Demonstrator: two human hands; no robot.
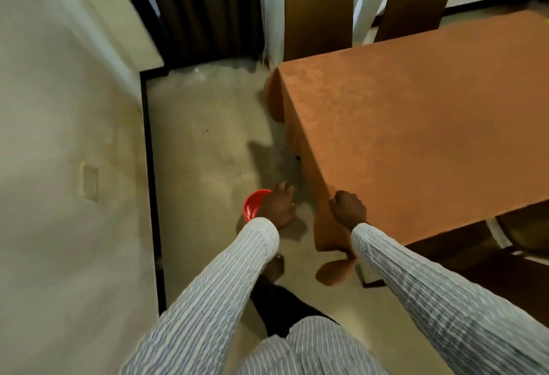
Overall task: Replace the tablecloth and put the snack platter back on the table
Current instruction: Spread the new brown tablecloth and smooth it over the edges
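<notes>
Right hand is clenched on the cloth corner, left hand grasps the red platter, so she'd best tug the corner square on the worktop before setting it down.

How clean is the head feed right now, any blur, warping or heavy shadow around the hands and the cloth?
Head view: motion blur smears the wall at left and softens the striped sleeves; wide-angle warp bends the black baseboard and chair backs; a dark shadow falls on the floor beside the orange tablecloth; the right hand at the cloth's corner and the left hand holding a red dish are slightly soft but readable.
</notes>
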